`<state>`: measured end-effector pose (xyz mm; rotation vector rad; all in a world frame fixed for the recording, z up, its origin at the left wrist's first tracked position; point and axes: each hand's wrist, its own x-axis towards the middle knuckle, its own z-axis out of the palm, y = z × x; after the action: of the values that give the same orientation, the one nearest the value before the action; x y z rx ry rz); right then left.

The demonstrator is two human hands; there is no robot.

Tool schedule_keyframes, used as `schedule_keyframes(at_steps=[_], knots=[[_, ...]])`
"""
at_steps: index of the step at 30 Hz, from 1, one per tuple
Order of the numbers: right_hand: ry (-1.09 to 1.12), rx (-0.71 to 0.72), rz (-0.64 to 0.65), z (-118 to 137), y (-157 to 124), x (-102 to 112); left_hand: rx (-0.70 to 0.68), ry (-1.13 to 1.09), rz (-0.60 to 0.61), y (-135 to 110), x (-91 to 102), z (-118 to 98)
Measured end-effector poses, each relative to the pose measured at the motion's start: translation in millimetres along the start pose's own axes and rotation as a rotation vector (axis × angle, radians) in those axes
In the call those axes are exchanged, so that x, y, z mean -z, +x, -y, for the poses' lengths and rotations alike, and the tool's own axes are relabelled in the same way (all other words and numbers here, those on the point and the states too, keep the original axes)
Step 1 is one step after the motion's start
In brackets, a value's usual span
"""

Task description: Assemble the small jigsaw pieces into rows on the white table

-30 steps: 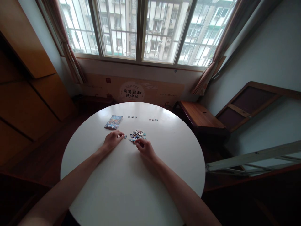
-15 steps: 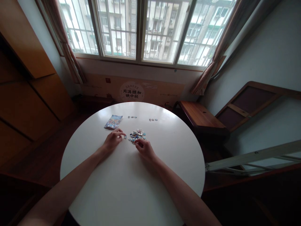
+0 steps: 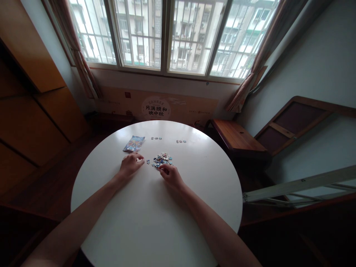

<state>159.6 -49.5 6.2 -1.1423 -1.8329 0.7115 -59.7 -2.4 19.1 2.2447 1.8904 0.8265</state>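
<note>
A heap of small jigsaw puzzle pieces (image 3: pixel 163 158), blue, white and brown, lies on the white round table (image 3: pixel 150 222). At the heap's near edge, my right hand (image 3: pixel 170 174) is closed in a pinch on a puzzle piece (image 3: pixel 159 168), mostly covered by the fingertips. My left hand (image 3: pixel 131 164) is left of the heap, thumb and forefinger curled together in a ring; whatever they may hold is too small to make out. Between that hand and the heap sits a small blue group of pieces (image 3: pixel 148 162), apart from the fingers.
A colourful printed packet (image 3: pixel 134 144) lies beyond my left hand. Farther back are two short rows of pieces, a left row (image 3: pixel 156 138) and a right row (image 3: pixel 181 141). A wooden bench (image 3: pixel 236 137) stands past the table's right edge, below the barred window (image 3: pixel 189 40).
My left hand has drawn back to the left from the small blue group, its fingers curling in. My right hand stays at the heap's near edge, almost unmoved.
</note>
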Motion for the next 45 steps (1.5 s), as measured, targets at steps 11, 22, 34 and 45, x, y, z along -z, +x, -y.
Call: schedule_keyframes(at_steps=[11, 22, 34, 45], knots=[[0.021, -0.004, -0.008, -0.9, 0.6, -1.5, -0.04, -0.169, 0.1, 3.7, -10.3, 3.9], [0.018, 0.011, -0.003, 0.0, 0.1, -0.5, 0.037, -0.545, -0.03, 14.9, -11.2, 12.9], [0.026, -0.005, 0.007, 0.6, -0.3, 0.5, 0.238, -0.632, -1.011, 21.1, 31.8, 23.4], [0.003, -0.003, -0.008, -0.7, 0.7, -0.8, -0.239, -0.185, -0.2, 7.4, 10.5, 4.6]])
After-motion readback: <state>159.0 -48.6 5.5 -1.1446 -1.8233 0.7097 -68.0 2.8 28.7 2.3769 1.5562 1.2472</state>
